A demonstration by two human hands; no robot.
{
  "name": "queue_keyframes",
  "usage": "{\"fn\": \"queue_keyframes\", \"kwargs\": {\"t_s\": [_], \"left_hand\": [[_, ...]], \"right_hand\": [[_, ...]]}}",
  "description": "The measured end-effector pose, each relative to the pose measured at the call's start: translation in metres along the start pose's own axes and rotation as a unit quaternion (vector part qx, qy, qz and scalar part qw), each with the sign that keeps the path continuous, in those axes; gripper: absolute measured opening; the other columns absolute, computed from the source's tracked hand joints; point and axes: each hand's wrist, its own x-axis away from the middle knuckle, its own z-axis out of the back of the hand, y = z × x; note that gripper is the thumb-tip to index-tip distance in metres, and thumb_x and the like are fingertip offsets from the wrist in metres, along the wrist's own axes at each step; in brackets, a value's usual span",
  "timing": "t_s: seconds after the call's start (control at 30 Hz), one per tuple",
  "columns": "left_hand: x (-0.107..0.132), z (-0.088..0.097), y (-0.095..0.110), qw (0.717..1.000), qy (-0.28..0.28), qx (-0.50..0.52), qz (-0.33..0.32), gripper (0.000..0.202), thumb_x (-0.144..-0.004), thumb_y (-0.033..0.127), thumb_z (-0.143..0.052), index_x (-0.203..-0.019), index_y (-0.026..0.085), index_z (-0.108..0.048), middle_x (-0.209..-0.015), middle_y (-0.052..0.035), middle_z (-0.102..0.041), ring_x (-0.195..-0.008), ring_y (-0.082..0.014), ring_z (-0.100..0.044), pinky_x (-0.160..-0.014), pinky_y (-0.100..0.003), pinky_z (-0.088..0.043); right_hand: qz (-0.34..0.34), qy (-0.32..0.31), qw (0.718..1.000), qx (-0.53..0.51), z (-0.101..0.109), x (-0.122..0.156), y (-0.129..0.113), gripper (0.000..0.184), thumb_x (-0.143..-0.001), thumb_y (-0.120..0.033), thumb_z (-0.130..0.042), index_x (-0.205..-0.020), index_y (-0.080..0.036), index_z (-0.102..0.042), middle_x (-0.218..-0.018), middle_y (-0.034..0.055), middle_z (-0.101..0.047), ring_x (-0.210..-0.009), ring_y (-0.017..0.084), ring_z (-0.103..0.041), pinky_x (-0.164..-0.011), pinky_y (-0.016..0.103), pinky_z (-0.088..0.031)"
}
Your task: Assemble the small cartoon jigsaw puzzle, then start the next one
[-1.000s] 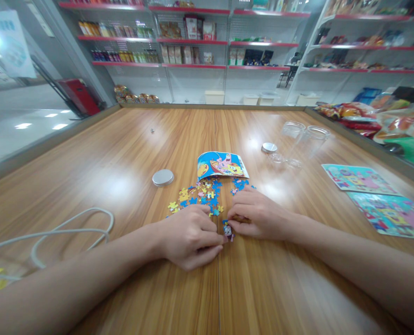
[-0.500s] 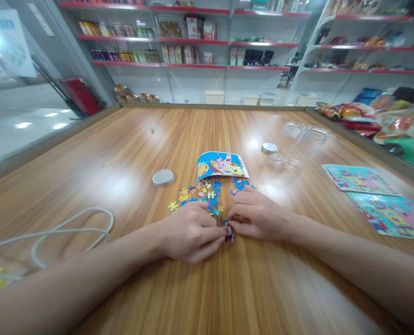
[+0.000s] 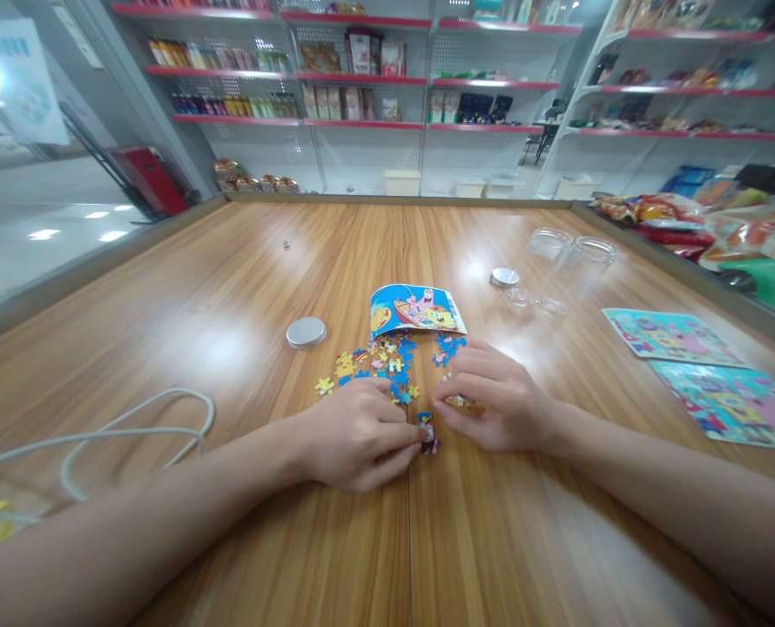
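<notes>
My left hand point(image 3: 360, 433) rests on the table with its fingers curled. Its thumb and forefinger hold the edge of a small cluster of puzzle pieces point(image 3: 428, 435), dark with blue, yellow and pink parts. Just right of the cluster, my right hand point(image 3: 495, 396) is apart from it, thumb and forefinger drawn together. Whether anything sits between those fingertips is too small to make out. Loose puzzle pieces point(image 3: 395, 366), mostly blue and yellow, lie beyond both hands; my right hand partly covers some. Behind them stands a curved cartoon picture card point(image 3: 419, 309).
A silver lid point(image 3: 306, 332) lies to the left, and another lid point(image 3: 504, 277) sits near clear glass jars point(image 3: 587, 261). Two cartoon sheets point(image 3: 678, 336) are at the right. A white cable point(image 3: 132, 431) loops at the left. Snack packs point(image 3: 668, 222) line the right edge.
My right hand has drawn back from the puzzle cluster, a little to the right, uncovering more of its blue top. My left hand has stayed almost still on the cluster.
</notes>
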Motion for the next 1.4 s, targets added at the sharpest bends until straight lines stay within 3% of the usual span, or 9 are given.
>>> {"fn": "queue_keyframes", "kwargs": {"t_s": [0.17, 0.23, 0.67, 0.93, 1.4], "left_hand": [[0.0004, -0.0002, 0.0002, 1.000, -0.006, -0.012, 0.002, 0.016, -0.092, 0.018, -0.055, -0.086, 0.017, -0.070, -0.057, 0.0000, -0.064, -0.050, -0.0146, -0.058, -0.055, -0.034, -0.038], [0.0008, -0.0005, 0.0001, 1.000, -0.010, -0.013, 0.001, 0.016, -0.092, 0.018, -0.055, -0.086, 0.018, -0.070, -0.057, 0.0005, -0.063, -0.050, -0.0147, -0.057, -0.055, -0.035, -0.037], [0.0002, 0.0024, 0.0004, 1.000, 0.003, -0.007, 0.003, 0.016, -0.091, 0.017, -0.056, -0.083, 0.018, -0.069, -0.056, 0.0001, -0.062, -0.050, -0.0136, -0.055, -0.056, -0.034, -0.034], [-0.0008, 0.0034, 0.0021, 1.000, -0.001, -0.005, 0.006, 0.018, -0.091, 0.017, -0.055, -0.082, 0.018, -0.070, -0.056, 0.0002, -0.062, -0.049, -0.0139, -0.056, -0.056, -0.035, -0.034], [-0.0032, 0.0036, 0.0012, 1.000, -0.010, 0.011, 0.017, 0.018, -0.092, 0.016, -0.054, -0.085, 0.017, -0.071, -0.058, -0.0001, -0.064, -0.051, -0.0147, -0.058, -0.056, -0.034, -0.039]], "right_hand": [[0.070, -0.142, 0.985, -0.071, 0.0009, 0.0011, -0.0038, 0.012, -0.088, -0.015, -0.060, -0.079, -0.021, -0.066, -0.068, 0.0002, -0.061, -0.066, 0.015, -0.054, -0.067, 0.032, -0.037], [0.065, -0.163, 0.981, -0.079, -0.0004, 0.0011, -0.0044, 0.015, -0.088, -0.014, -0.058, -0.078, -0.021, -0.067, -0.066, -0.0001, -0.061, -0.065, 0.015, -0.054, -0.066, 0.032, -0.037], [0.083, -0.157, 0.983, -0.042, -0.0025, 0.0031, -0.0028, 0.023, -0.084, -0.014, -0.056, -0.061, -0.019, -0.058, -0.060, -0.0007, -0.057, -0.060, 0.014, -0.048, -0.065, 0.033, -0.031], [0.086, -0.150, 0.985, -0.021, -0.0007, 0.0015, -0.0036, 0.017, -0.087, -0.017, -0.058, -0.075, -0.020, -0.069, -0.063, -0.0006, -0.060, -0.059, 0.014, -0.046, -0.066, 0.034, -0.031], [0.062, -0.170, 0.982, -0.061, -0.0009, 0.0020, -0.0026, 0.016, -0.087, -0.015, -0.058, -0.078, -0.019, -0.071, -0.068, 0.0000, -0.066, -0.061, 0.013, -0.054, -0.065, 0.031, -0.036]]}}
